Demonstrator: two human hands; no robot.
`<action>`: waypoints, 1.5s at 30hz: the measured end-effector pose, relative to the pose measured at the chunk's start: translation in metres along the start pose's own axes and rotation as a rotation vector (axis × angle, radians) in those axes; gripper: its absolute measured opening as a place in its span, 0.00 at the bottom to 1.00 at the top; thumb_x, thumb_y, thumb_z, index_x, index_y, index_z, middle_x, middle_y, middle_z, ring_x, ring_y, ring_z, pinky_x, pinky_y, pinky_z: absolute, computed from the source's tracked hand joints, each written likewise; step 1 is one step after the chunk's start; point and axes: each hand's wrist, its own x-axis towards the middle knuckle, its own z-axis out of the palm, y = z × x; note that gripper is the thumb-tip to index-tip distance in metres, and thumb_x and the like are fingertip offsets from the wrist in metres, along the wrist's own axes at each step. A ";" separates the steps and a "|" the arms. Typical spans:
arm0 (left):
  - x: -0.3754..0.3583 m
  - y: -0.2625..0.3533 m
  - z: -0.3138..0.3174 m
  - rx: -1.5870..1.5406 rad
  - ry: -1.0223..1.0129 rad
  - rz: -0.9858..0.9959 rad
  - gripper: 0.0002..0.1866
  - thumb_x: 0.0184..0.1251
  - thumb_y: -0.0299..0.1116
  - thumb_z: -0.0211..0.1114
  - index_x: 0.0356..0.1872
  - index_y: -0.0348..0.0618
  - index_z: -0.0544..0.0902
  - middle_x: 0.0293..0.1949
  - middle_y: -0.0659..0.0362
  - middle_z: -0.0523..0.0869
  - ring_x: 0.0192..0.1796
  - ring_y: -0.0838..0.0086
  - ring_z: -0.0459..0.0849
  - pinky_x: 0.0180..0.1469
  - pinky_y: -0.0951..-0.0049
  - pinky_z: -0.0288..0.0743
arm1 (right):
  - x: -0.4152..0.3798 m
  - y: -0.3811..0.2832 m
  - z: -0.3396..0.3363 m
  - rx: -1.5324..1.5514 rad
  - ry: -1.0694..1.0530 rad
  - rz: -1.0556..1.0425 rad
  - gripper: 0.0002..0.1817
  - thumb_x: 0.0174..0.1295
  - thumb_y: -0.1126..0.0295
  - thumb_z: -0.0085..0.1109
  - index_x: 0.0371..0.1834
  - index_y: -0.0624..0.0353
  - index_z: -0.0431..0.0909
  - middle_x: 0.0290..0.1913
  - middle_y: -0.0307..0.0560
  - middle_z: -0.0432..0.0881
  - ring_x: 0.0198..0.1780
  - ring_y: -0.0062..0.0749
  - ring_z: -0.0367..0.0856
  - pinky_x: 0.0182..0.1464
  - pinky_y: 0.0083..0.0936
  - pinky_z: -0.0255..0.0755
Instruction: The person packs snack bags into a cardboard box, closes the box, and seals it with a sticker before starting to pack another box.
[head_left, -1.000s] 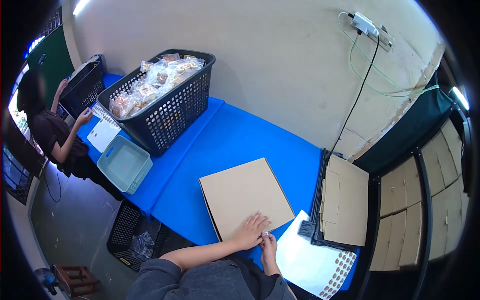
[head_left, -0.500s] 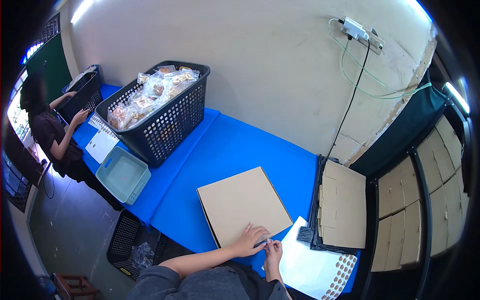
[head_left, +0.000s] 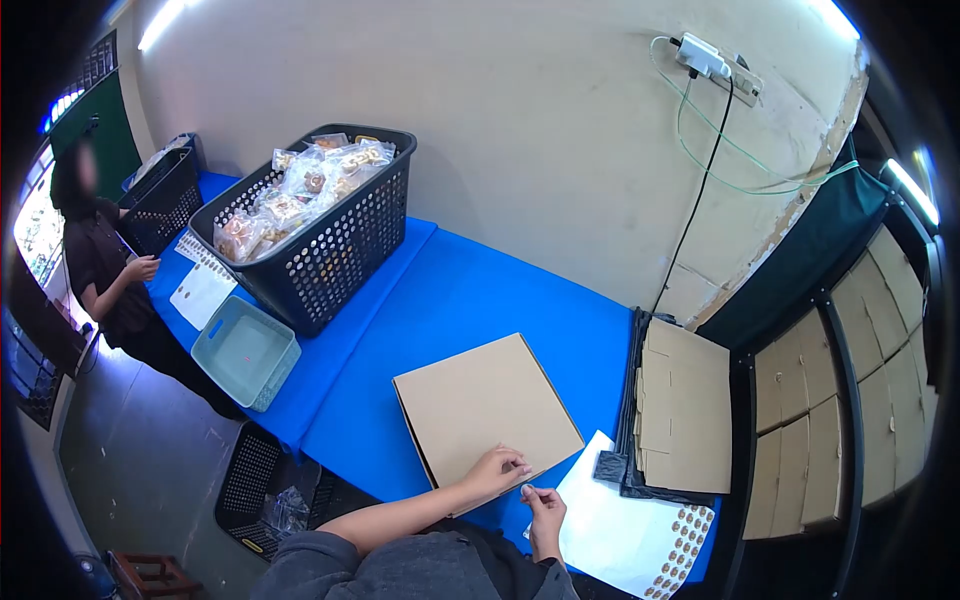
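A flat brown cardboard box (head_left: 485, 405) lies on the blue table (head_left: 460, 290) in front of me. My left hand (head_left: 497, 468) rests on the box's near corner, with the fingers curled over its edge. My right hand (head_left: 545, 505) hovers just right of that corner, above the table's front edge. Its thumb and forefinger are pinched together; whether anything is between them is too small to tell. A white sheet with brown round stickers (head_left: 625, 530) lies right beside my right hand.
A black basket (head_left: 345, 240) full of clear bagged goods stands at the back left, with a pale green tray (head_left: 247, 352) near it. Flat cardboard blanks (head_left: 690, 410) are stacked on the right. Another person (head_left: 100, 270) stands at the table's far left end.
My left hand has slid back from the box top to its near corner and curled. My right hand has pulled slightly away from it. The other person has drawn both arms back from their basket.
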 end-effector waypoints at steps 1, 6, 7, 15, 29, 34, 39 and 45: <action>0.000 0.001 -0.003 0.006 -0.031 0.014 0.11 0.62 0.43 0.67 0.34 0.48 0.87 0.42 0.57 0.87 0.62 0.60 0.76 0.74 0.49 0.46 | -0.001 -0.001 0.000 0.004 0.006 0.021 0.06 0.58 0.77 0.67 0.33 0.65 0.78 0.31 0.45 0.83 0.31 0.22 0.80 0.35 0.18 0.75; -0.004 0.018 -0.012 0.136 -0.146 0.087 0.15 0.59 0.47 0.69 0.29 0.44 0.87 0.41 0.54 0.87 0.62 0.57 0.75 0.69 0.53 0.56 | -0.002 0.002 0.000 -0.063 -0.024 0.009 0.05 0.59 0.77 0.65 0.31 0.65 0.77 0.31 0.48 0.84 0.28 0.23 0.80 0.32 0.20 0.76; -0.006 0.013 -0.011 0.151 -0.172 0.065 0.16 0.59 0.48 0.69 0.29 0.44 0.87 0.40 0.54 0.87 0.64 0.57 0.74 0.71 0.50 0.51 | -0.005 0.002 0.004 -0.079 -0.025 -0.023 0.05 0.60 0.78 0.64 0.31 0.64 0.77 0.31 0.47 0.84 0.29 0.22 0.80 0.32 0.19 0.76; -0.010 0.013 -0.013 0.049 -0.179 0.016 0.15 0.59 0.49 0.69 0.30 0.47 0.89 0.36 0.59 0.90 0.68 0.57 0.71 0.74 0.42 0.39 | -0.007 -0.013 0.011 -0.067 0.000 -0.003 0.05 0.61 0.77 0.63 0.31 0.64 0.76 0.31 0.48 0.84 0.32 0.23 0.81 0.37 0.19 0.75; -0.008 0.029 -0.004 0.124 -0.078 -0.050 0.08 0.58 0.37 0.69 0.31 0.45 0.89 0.33 0.52 0.89 0.63 0.54 0.76 0.73 0.48 0.48 | -0.013 -0.015 0.016 0.019 0.027 -0.034 0.10 0.62 0.76 0.62 0.42 0.65 0.72 0.35 0.48 0.83 0.34 0.23 0.80 0.42 0.20 0.76; -0.012 0.035 -0.002 0.188 -0.056 0.001 0.06 0.59 0.35 0.68 0.31 0.46 0.89 0.33 0.50 0.88 0.60 0.54 0.78 0.72 0.48 0.51 | -0.014 -0.009 0.004 0.015 0.116 -0.067 0.17 0.62 0.76 0.63 0.51 0.65 0.67 0.32 0.49 0.83 0.33 0.26 0.81 0.40 0.20 0.76; -0.012 0.036 -0.004 0.188 0.007 0.024 0.06 0.59 0.32 0.68 0.32 0.42 0.89 0.34 0.51 0.88 0.55 0.57 0.83 0.62 0.60 0.70 | -0.007 0.014 0.004 -0.040 -0.021 -0.067 0.12 0.61 0.75 0.64 0.43 0.67 0.74 0.32 0.47 0.84 0.33 0.24 0.82 0.38 0.18 0.75; -0.015 0.050 -0.022 0.095 -0.098 -0.111 0.08 0.60 0.35 0.69 0.36 0.44 0.89 0.48 0.45 0.85 0.43 0.60 0.87 0.49 0.68 0.78 | -0.008 0.008 0.003 -0.137 -0.039 0.012 0.11 0.64 0.68 0.63 0.36 0.68 0.82 0.31 0.45 0.86 0.31 0.21 0.81 0.36 0.17 0.75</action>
